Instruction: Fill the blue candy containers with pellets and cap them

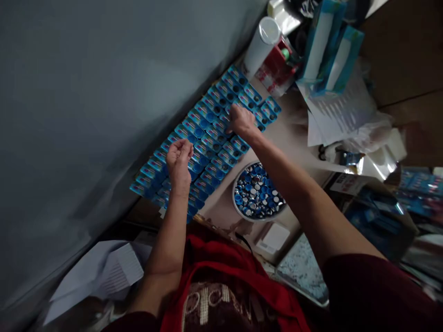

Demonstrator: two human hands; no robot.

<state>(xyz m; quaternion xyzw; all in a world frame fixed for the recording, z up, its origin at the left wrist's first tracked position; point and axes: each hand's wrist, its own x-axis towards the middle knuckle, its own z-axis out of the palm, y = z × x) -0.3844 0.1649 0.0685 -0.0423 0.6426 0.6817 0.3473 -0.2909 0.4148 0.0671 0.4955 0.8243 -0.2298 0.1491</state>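
Note:
Rows of small blue packages [204, 110] lie side by side in a slanted block on the table along the wall. Over the left part of the block is my left hand [179, 159], its fingers curled together; whatever they hold is hidden or too small to name. My right hand [241, 121] reaches down onto the upper right part of the rows, fingers bent and pressed together, their tips partly hidden. Below my right forearm sits a round bowl [254, 193] full of small blue and silver round caps. Several packages show dark round spots, others blue ones.
A white cylinder [262, 46], a red container [278, 62] and blue boxes [321, 46] stand at the back right. Papers [318, 124] and clear plastic lie right of the bowl. A grey wall [86, 83] borders the left; a speckled tray [302, 267] is near my body.

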